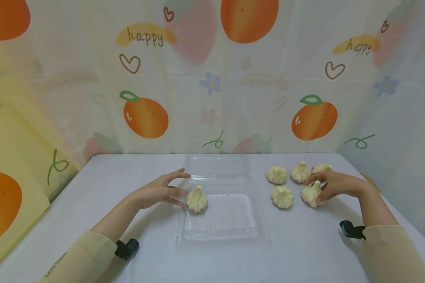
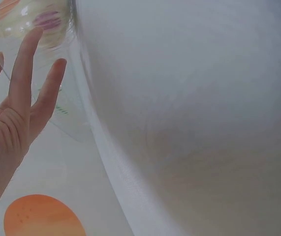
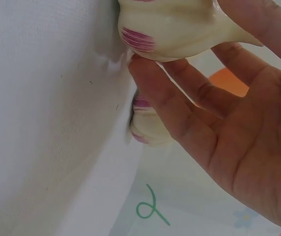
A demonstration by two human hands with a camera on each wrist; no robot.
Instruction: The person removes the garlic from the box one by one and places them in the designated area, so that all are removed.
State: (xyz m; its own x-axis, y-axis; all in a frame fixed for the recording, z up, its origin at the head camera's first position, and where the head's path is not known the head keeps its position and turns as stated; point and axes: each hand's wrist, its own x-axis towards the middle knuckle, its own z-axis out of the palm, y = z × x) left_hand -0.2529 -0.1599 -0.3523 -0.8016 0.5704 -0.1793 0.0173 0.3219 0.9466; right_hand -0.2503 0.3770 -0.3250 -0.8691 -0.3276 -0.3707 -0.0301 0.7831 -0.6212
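A clear plastic clamshell box [image 1: 221, 236] lies unfolded on the table, with one garlic bulb [image 1: 197, 201] at the left of its near half. My left hand [image 1: 161, 192] is at the box's left edge, fingers spread and slightly bent, gripping nothing; in the left wrist view its fingertips overlap the clear plastic, and I cannot tell if they touch it. At the right, my right hand [image 1: 340, 184] holds a garlic bulb [image 1: 309, 194] between thumb and fingers, the bulb still at table level. The right wrist view shows this purple-streaked bulb [image 3: 179, 29] close up.
Several other garlic bulbs stand near the right hand: one bulb [image 1: 282, 197] to its left, another bulb [image 1: 276, 175] behind that, a third bulb [image 1: 300, 172] farther right, and one bulb [image 1: 321, 168] partly hidden behind the hand. A fruit-printed curtain [image 1: 233, 94] hangs behind the white table [image 1: 145, 251].
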